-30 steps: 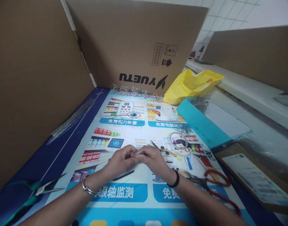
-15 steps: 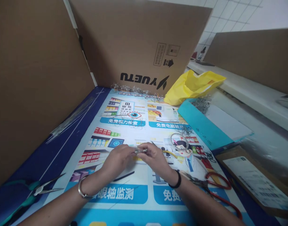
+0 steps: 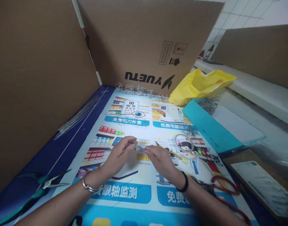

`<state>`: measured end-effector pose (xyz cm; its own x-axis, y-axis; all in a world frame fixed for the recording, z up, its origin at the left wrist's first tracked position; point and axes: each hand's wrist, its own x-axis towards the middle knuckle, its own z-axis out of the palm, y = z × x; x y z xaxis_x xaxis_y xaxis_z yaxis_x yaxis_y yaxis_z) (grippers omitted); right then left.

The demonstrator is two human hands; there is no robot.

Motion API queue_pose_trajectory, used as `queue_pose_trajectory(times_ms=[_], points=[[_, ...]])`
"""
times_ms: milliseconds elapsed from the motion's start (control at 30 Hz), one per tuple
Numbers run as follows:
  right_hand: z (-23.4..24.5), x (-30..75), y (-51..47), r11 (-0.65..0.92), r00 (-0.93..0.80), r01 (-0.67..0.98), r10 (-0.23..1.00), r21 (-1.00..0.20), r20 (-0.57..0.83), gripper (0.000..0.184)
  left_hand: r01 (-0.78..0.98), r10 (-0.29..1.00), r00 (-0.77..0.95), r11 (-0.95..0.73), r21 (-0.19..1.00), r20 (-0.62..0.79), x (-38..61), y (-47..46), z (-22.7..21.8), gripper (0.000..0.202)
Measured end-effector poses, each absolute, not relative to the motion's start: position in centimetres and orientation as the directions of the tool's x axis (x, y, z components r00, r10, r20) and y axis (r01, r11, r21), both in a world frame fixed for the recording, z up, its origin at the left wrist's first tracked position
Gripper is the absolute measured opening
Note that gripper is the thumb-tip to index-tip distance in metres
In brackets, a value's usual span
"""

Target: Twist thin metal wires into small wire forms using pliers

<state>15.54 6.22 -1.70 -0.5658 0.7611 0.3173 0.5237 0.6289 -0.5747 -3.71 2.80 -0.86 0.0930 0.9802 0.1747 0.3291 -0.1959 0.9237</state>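
Note:
My left hand and my right hand meet over a colourful printed poster that covers the table. Both pinch the ends of a thin short piece of wire held between their fingertips, a little above the poster. A silver bangle is on my left wrist and a black band on my right. Just beyond my right hand lie yellow-handled pliers and a clear ring.
Green-handled pliers lie at the left, red-handled scissors at the right. Long straight wires rest by the left cardboard wall. A yellow bag, a teal folder and heaps of bent wire lie behind.
My hands have moved slightly apart and forward, so the thin wire now shows between the fingertips. The camera has shifted a little.

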Motion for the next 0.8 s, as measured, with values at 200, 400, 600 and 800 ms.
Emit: queue_pose_trajectory(times_ms=[200,400,600,800], points=[[-1.1,15.3,6.6,0.261,-0.470,0.327,0.879,-0.908,0.083,0.031,-0.041,0.999,0.044,-0.011,0.999,0.012,-3.6,2.8,-1.2,0.030],[-1.2,15.0,6.3,0.291,-0.520,0.298,0.848,-0.909,0.102,0.029,-0.069,0.993,0.109,-0.037,0.997,0.045,-3.0,2.5,-0.7,0.025],[-1.5,15.0,6.1,0.333,-0.554,0.276,0.822,-0.902,0.134,0.031,0.041,0.993,0.023,-0.117,0.992,0.116,-2.8,2.3,-0.4,0.016],[-2.0,15.2,6.4,0.316,-0.640,0.189,0.758,-0.930,0.127,0.041,0.288,0.941,-0.025,-0.317,0.904,0.338,-2.8,1.8,0.2,0.014]])
